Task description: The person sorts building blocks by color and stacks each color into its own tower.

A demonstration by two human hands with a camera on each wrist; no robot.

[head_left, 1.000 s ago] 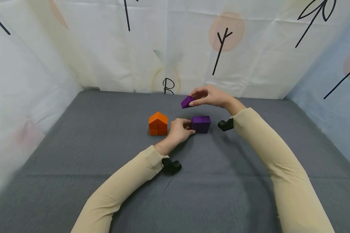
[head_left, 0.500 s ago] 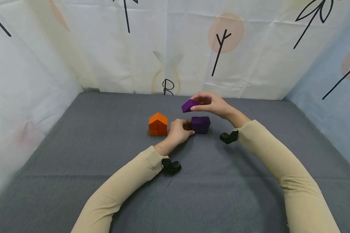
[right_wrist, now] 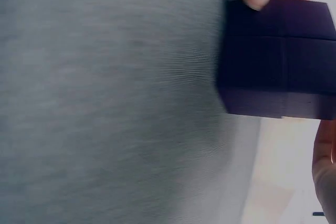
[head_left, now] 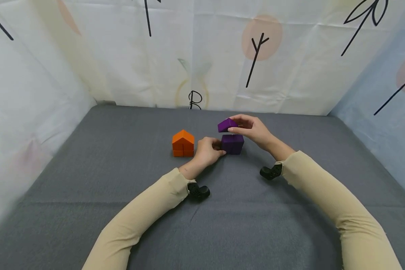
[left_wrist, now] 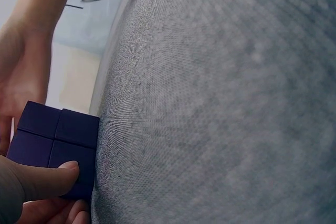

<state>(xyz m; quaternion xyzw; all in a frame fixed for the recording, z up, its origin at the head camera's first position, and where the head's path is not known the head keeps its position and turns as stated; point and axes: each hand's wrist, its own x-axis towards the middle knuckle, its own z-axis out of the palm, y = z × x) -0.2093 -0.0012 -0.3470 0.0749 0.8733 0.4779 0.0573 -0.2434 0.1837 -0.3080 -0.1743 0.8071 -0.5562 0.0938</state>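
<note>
A stack of purple blocks stands on the grey cloth, near the middle of the head view. Seams between several blocks show on its face in the left wrist view. My left hand grips the stack's left side low down, thumb on the near face and fingers mostly hidden behind. Just above the stack, my right hand pinches a purple wedge-shaped block between thumb and fingers. In the head view a thin gap separates this block from the stack top.
To the left of my left hand stands an orange house of blocks with a peaked top. Printed fabric hangs behind the grey cloth and at both sides. A black wrist camera sits at each cuff.
My right hand has come down and a little rightward with the purple wedge-shaped block, bringing it over the stack. The left hand keeps its place on the stack.
</note>
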